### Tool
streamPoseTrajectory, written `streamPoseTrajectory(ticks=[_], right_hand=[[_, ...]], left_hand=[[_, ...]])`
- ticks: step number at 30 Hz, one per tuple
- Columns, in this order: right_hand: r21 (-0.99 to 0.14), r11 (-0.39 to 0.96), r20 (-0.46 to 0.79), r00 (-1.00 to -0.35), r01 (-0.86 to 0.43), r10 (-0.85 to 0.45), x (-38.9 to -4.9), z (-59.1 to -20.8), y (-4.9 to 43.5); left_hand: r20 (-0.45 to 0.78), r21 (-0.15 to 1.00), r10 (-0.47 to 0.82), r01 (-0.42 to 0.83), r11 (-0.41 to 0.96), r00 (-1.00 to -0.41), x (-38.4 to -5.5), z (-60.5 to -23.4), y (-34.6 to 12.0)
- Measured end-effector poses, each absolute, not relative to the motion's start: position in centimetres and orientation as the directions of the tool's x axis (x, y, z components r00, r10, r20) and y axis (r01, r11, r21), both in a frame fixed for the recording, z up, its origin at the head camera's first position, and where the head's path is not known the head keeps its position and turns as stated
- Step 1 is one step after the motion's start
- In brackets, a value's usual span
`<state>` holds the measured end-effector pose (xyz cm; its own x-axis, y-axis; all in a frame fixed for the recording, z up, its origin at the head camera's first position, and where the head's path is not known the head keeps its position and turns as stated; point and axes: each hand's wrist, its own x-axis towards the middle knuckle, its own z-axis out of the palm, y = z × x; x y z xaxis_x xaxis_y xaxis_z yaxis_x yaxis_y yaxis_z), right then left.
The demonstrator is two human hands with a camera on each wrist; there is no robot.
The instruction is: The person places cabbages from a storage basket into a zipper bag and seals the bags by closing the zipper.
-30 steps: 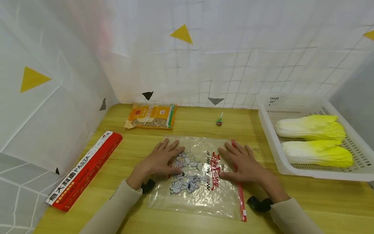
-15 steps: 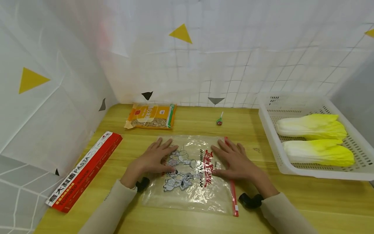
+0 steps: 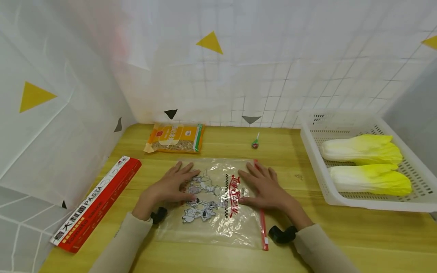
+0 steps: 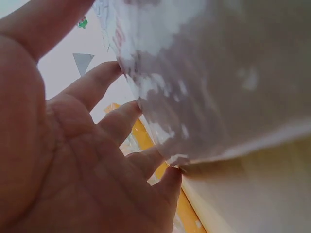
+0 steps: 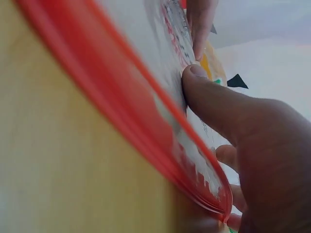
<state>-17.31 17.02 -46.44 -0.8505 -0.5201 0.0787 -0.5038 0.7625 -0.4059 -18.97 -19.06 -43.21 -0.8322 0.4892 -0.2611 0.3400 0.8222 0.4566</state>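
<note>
A clear zip bag (image 3: pixel 218 231) with cartoon figures and red lettering lies flat on the wooden table, its red zip edge (image 3: pixel 263 223) to the right. On the bag's left part rests my left hand (image 3: pixel 168 187), fingers spread; the left wrist view shows its fingertips touching the plastic (image 4: pixel 209 97). My right hand (image 3: pixel 266 189) rests on the bag's right part near the zip, fingers also spread. In the right wrist view the red zip (image 5: pixel 141 111) bows up from the table and its two edges stand apart, with the right thumb (image 5: pixel 209 92) on the plastic.
At left lies a red and white pasta box (image 3: pixel 97 204). An orange grain packet (image 3: pixel 175 138) and a lollipop (image 3: pixel 255 141) lie at the back. On the right, a white plastic basket (image 3: pixel 315 170) holds two yellow-white cabbages (image 3: pixel 370 180). White sheeting (image 3: pixel 259 68) stands behind the table.
Both hands have moved left, carrying the bag along the table with them. The pasta box, packet, lollipop and basket keep their places.
</note>
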Motion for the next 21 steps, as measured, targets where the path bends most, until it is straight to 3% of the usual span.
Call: streamPoseTrajectory(ticks=[11, 21], right_hand=[[-0.426, 0.750, 0.103, -0.851, -0.506, -0.516, -17.7, -46.8, 15.8], [-0.455, 0.732, 0.116, -0.849, -0.507, -0.516, -17.9, -46.8, 15.4]], left_hand=[[-0.251, 0.481, 0.489, 0.331, 0.812, -0.835, -19.1, -42.9, -20.2], [-0.237, 0.434, 0.484, 0.353, 0.829, -0.842, -19.1, -42.8, -20.8]])
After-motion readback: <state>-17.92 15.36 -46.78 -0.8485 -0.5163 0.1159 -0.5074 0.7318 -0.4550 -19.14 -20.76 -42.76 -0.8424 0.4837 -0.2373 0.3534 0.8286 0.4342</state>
